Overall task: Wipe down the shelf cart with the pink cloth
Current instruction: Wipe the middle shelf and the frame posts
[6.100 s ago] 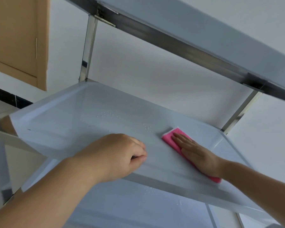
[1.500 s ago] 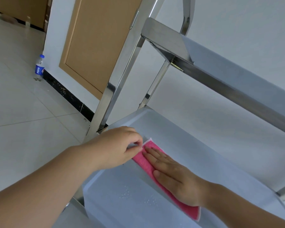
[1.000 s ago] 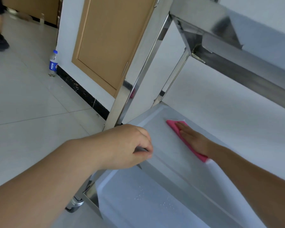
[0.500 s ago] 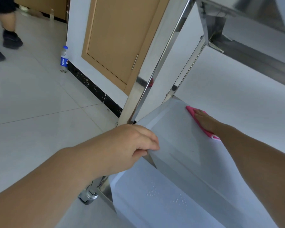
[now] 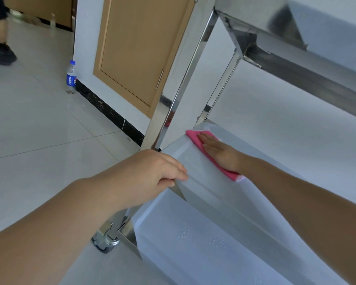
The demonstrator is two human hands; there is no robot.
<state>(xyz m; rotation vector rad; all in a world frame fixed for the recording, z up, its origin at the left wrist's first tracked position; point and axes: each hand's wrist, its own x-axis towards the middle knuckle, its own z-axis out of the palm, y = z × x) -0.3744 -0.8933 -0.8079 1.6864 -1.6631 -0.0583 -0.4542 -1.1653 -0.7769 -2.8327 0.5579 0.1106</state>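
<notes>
The steel shelf cart has a middle shelf [image 5: 203, 182] running from centre to lower right. The pink cloth [image 5: 195, 138] lies flat on that shelf near its far left corner. My right hand [image 5: 216, 150] presses on the cloth with straight fingers and covers most of it. My left hand [image 5: 152, 173] grips the near front corner of the middle shelf, fingers curled over the edge. The lower shelf [image 5: 193, 254] shows below, with small water drops on it. The top shelf [image 5: 306, 52] crosses the upper right.
A shiny upright post [image 5: 173, 99] of the cart rises beside my left hand, with a caster wheel [image 5: 105, 242] at its foot. A plastic bottle [image 5: 71, 78] stands on the tiled floor by a wooden door [image 5: 140, 46]. A person's feet [image 5: 0, 52] are at upper left.
My right hand has slid the pink cloth along the middle shelf toward its far left corner. My left hand has kept its grip on the front corner. The view has swung left.
</notes>
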